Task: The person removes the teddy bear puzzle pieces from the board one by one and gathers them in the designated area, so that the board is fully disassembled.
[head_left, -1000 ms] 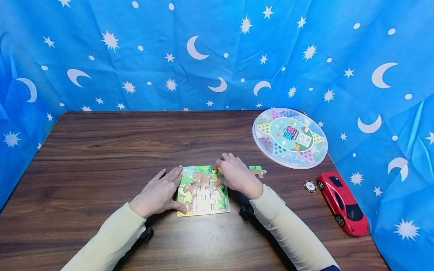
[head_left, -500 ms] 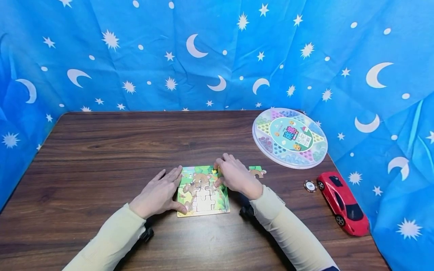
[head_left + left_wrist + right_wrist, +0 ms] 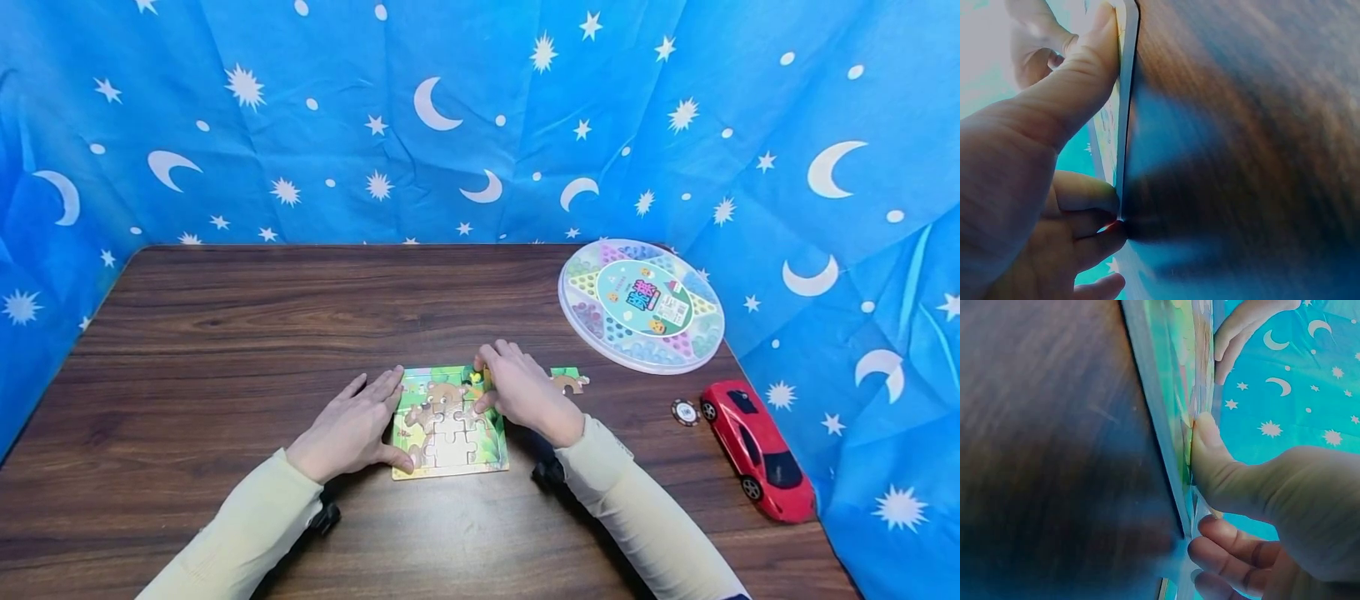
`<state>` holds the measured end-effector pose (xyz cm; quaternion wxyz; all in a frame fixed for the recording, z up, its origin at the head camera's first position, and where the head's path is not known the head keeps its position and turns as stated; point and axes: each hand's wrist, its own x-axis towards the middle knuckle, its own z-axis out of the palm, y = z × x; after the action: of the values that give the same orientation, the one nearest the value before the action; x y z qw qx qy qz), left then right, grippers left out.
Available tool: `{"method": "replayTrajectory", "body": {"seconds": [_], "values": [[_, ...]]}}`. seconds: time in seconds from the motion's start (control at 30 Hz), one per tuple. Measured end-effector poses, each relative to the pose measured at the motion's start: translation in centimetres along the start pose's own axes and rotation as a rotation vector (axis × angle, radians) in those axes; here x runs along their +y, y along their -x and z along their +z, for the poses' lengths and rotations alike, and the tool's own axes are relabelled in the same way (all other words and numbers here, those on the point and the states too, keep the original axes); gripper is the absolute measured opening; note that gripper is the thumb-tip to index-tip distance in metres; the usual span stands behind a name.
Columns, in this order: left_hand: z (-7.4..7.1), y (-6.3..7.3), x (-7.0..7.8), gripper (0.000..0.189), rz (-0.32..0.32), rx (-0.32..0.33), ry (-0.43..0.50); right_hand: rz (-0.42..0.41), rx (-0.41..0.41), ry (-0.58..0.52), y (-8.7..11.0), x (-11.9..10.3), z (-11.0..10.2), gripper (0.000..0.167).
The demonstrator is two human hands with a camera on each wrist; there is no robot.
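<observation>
A jigsaw puzzle board (image 3: pixel 451 477) with a bear picture lies at the table's front middle. My left hand (image 3: pixel 348 429) rests along its left side, fingers at the far corner and thumb on the near part of the rim. At the upper right of the board, my right hand (image 3: pixel 525 392) pinches a puzzle piece (image 3: pixel 476 381), mostly hidden by the fingers. In the right wrist view, the right thumb (image 3: pixel 1210 444) presses at the board's face while the other fingers curl near its edge. A loose brown and green puzzle piece (image 3: pixel 567 379) lies just right of the right hand.
A round Chinese checkers box (image 3: pixel 592 333) lies at the back right of the wooden table (image 3: pixel 300 308). Nearer are a poker chip (image 3: pixel 686 412) and a red toy car (image 3: pixel 757 450) by the right edge. A blue star-and-moon curtain (image 3: pixel 300 142) hangs behind.
The fingers of my right hand have shifted slightly right, and a little more of the yellow and green at the board's upper right shows. The left hand stays in place.
</observation>
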<state>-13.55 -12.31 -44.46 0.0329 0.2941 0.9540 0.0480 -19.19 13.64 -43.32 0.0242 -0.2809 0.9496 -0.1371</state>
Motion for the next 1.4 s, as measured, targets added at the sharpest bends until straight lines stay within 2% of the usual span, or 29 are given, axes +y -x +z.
{"method": "replayTrajectory", "body": {"seconds": [0.17,0.23,0.3,0.43,0.53,0.67,0.83,0.97,1.07,1.17,1.4], "values": [[0.2,0.0,0.0,0.112,0.002,0.01,0.004,-0.08,0.058,0.002,0.3,0.0,0.3,0.045],[0.3,0.1,0.0,0.111,0.004,0.014,0.006,-0.125,0.069,-0.03,0.4,0.0,0.5,0.043],[0.3,0.1,0.0,0.111,0.001,0.011,0.009,-0.166,0.07,-0.099,0.5,0.1,0.7,0.039],[0.5,0.3,0.0,0.111,-0.008,0.0,0.012,-0.235,0.096,-0.315,0.8,0.4,1.3,0.033],[0.7,0.3,-0.1,0.111,-0.01,-0.006,0.012,-0.229,0.153,-0.474,1.2,0.8,1.0,0.03],[0.9,0.3,-0.1,0.111,-0.007,-0.009,0.009,-0.102,0.266,-0.6,2.7,2.2,-0.7,0.029],[0.9,0.3,0.0,0.111,-0.006,0.0,0.002,0.175,0.384,-0.709,5.2,5.1,-4.2,0.031],[0.8,0.2,0.1,0.111,0.004,0.022,-0.001,0.421,0.423,-0.645,7.3,8.8,-5.2,0.03],[0.9,0.0,0.1,0.111,0.01,0.028,-0.005,0.53,0.421,-0.555,8.4,11.4,-4.5,0.031],[0.8,0.0,0.1,0.111,0.014,0.031,-0.014,0.584,0.41,-0.522,9.1,12.5,-3.8,0.029],[0.8,-0.2,0.1,0.111,0.022,0.038,-0.022,0.627,0.398,-0.37,9.2,12.9,-2.3,0.024]]}}
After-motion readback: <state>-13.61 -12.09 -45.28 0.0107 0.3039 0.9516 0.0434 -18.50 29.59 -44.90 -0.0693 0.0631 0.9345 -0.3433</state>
